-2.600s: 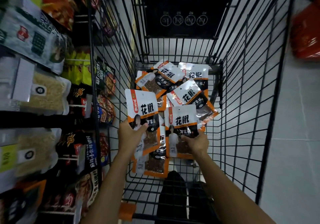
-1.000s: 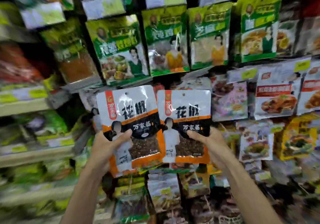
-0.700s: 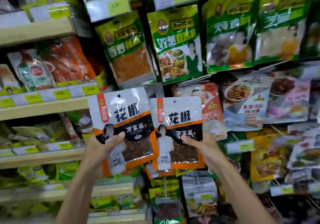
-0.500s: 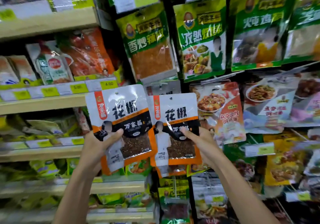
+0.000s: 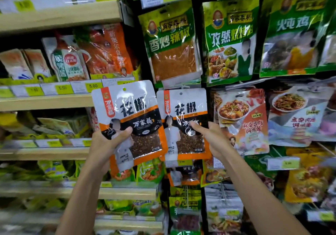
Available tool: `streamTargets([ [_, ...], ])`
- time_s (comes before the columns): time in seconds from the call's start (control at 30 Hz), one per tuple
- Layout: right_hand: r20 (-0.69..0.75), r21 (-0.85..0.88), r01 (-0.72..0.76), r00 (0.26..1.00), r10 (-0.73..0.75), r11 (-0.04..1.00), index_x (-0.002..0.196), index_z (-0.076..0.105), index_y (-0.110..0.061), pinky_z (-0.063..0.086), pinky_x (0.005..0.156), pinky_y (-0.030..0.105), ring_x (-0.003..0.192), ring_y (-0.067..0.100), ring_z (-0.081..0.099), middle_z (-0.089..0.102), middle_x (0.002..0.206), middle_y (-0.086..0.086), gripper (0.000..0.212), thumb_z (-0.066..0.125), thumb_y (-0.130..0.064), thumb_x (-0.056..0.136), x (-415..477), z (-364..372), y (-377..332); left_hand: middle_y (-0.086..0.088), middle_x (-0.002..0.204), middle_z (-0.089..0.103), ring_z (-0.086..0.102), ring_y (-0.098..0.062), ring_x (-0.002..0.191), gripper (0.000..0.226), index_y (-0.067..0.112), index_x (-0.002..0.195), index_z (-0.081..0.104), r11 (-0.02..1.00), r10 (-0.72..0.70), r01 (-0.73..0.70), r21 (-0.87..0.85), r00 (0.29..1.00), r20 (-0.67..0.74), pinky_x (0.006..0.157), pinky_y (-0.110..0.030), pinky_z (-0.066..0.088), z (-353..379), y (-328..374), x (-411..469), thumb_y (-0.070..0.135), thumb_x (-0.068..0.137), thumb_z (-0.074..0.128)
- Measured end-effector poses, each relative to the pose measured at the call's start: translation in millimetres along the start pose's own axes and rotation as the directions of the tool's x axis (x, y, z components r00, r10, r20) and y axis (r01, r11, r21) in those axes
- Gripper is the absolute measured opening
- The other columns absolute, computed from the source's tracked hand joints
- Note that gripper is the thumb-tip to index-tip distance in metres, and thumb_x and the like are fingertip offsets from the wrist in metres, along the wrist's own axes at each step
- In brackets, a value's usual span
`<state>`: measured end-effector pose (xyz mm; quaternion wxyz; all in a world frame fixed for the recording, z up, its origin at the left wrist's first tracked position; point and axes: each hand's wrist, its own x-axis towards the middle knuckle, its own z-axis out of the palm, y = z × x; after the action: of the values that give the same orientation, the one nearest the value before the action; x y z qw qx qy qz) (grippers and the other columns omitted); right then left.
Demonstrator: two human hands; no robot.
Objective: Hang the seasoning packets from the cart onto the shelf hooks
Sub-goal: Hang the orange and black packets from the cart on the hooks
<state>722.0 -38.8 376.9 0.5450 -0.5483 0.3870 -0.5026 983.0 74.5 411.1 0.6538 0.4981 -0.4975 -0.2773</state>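
Note:
I hold two white, black and orange seasoning packets upright in front of the shelves. My left hand (image 5: 107, 143) grips the lower left of the left packet (image 5: 127, 111). The right packet (image 5: 183, 118) is pinched at its right side by my right hand (image 5: 209, 136), thumb on its front. Each packet has a small hang hole at the top. The right packet sits just below a green chilli packet (image 5: 171, 41), in front of the hook rows. More packets of the same kind (image 5: 183, 176) hang lower down behind it. The cart is out of view.
Wooden shelves (image 5: 60, 16) with pouches and yellow price tags fill the left. On the right, green packets (image 5: 231, 38) and red-and-blue sauce packets (image 5: 240, 120) hang densely on hooks with price tags (image 5: 283, 162).
I have turned from the cart to the shelves, carrying both packets. In the last second the view shifted left and nearer, and the packets rose slightly toward the hook rows.

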Motion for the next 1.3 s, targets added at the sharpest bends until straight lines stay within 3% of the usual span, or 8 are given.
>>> streamTargets([
  [0.37,-0.056,0.008,-0.050,0.997,0.051,0.999,0.151,0.026,-0.010,0.024,0.114,0.040,0.145,0.024,0.025,0.028,0.157,0.004,0.085,0.071,-0.037,0.084,25.8,8.9,-3.5,0.011,0.098,0.073,0.067,-0.009,0.096,0.059,0.020,0.118,0.061,0.999,-0.013,0.013,-0.035,1.000,0.017,0.076,-0.020,0.056,3.7,-8.8,0.1,0.027,0.063,0.079],
  [0.53,-0.141,0.020,-0.071,0.987,0.074,0.997,0.148,0.030,-0.002,0.031,0.111,0.040,0.140,0.029,0.034,0.036,0.152,0.014,0.079,0.070,-0.032,0.087,49.2,15.3,-9.6,-0.001,0.113,0.069,0.065,-0.017,0.106,0.062,0.016,0.123,0.060,0.997,-0.029,0.030,-0.066,0.999,0.014,0.089,-0.035,0.053,9.1,-12.1,1.5,0.026,0.064,0.079],
  [0.73,-0.136,-0.088,-0.046,0.990,0.034,0.995,0.132,0.051,-0.003,0.039,0.108,0.040,0.128,0.028,0.049,0.057,0.134,0.014,0.053,0.061,-0.036,0.092,37.7,11.1,0.2,0.012,0.077,0.071,0.069,-0.005,0.077,0.038,0.023,0.101,0.065,0.998,-0.050,0.052,-0.047,0.998,0.030,0.077,-0.028,0.056,18.6,-18.2,-6.8,0.024,0.066,0.078],
  [0.9,-0.308,-0.363,0.109,0.924,-0.229,0.926,0.115,0.054,-0.009,0.047,0.094,0.033,0.111,0.021,0.058,0.060,0.109,0.000,0.029,0.060,-0.029,0.094,-11.3,4.1,26.4,-0.009,0.086,0.063,0.063,-0.013,0.092,0.055,0.007,0.116,0.060,0.997,-0.060,0.063,-0.034,0.995,0.080,0.075,-0.022,0.054,27.2,-27.9,-18.9,0.026,0.068,0.077],
  [0.97,-0.316,-0.314,0.194,0.902,-0.295,0.929,0.114,0.053,-0.016,0.046,0.091,0.027,0.108,0.015,0.058,0.058,0.110,-0.003,0.022,0.058,-0.027,0.096,-29.2,6.4,28.7,-0.018,0.084,0.044,0.049,-0.024,0.087,0.066,-0.012,0.116,0.049,0.998,-0.049,0.053,-0.033,0.991,0.121,0.061,-0.021,0.053,36.1,-28.8,-24.3,0.026,0.069,0.076],
  [1.07,-0.171,-0.043,0.180,0.968,-0.184,0.983,0.111,0.061,-0.019,0.049,0.090,0.024,0.105,0.011,0.062,0.066,0.112,0.000,0.025,0.057,-0.036,0.093,-44.0,12.6,15.1,0.006,0.075,0.068,0.068,-0.011,0.080,0.040,0.029,0.106,0.067,0.996,-0.074,0.082,-0.033,0.978,0.195,0.067,-0.019,0.056,52.0,-30.6,-25.8,0.029,0.067,0.077],
  [1.2,0.025,0.117,0.121,0.992,-0.125,0.986,0.105,0.071,-0.016,0.054,0.086,0.027,0.102,0.015,0.068,0.074,0.104,0.001,0.037,0.065,-0.044,0.082,-46.5,17.7,-1.9,0.012,0.056,0.059,0.065,-0.001,0.064,0.011,0.021,0.070,0.068,0.995,-0.084,0.097,-0.035,0.960,0.267,0.062,-0.017,0.053,77.3,-27.9,-26.7,0.027,0.068,0.078],
  [1.3,-0.034,0.109,0.149,0.989,-0.146,0.983,0.098,0.072,-0.016,0.054,0.081,0.023,0.099,0.013,0.069,0.075,0.100,0.000,0.022,0.065,-0.033,0.086,-41.0,13.5,-3.3,0.009,0.083,0.074,0.069,-0.004,0.080,0.029,0.024,0.088,0.068,0.992,-0.127,0.129,0.004,0.967,0.221,0.071,-0.023,0.056,86.8,-21.4,-22.1,0.038,0.064,0.078],
])
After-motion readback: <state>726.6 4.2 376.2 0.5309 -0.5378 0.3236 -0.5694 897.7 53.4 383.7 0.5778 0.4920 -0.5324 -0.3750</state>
